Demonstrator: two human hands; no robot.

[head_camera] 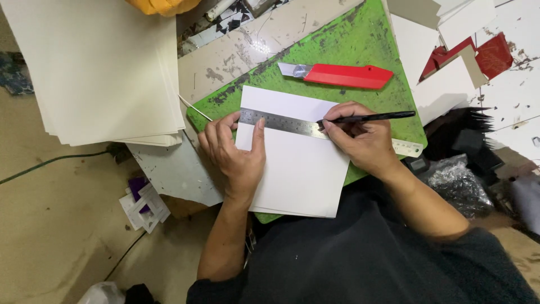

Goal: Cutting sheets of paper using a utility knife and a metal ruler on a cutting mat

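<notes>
Left hand (235, 151): pressed flat on steel ruler (281, 122), pinning it across white card (295, 160) | right hand (360, 138): pinching black pen (371, 117) against ruler edge | red utility knife (343, 75): idle on green mat (360, 39).

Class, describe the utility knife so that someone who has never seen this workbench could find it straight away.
Find the green cutting mat in the middle of the workbench. Near its top edge, above the white sheet and steel ruler, lies the utility knife: the only bright red tool, its blade pointing left.

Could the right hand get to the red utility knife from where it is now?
Probably yes. The red utility knife lies uncovered on the green mat just beyond the right hand, though that hand holds a black pen.
</notes>
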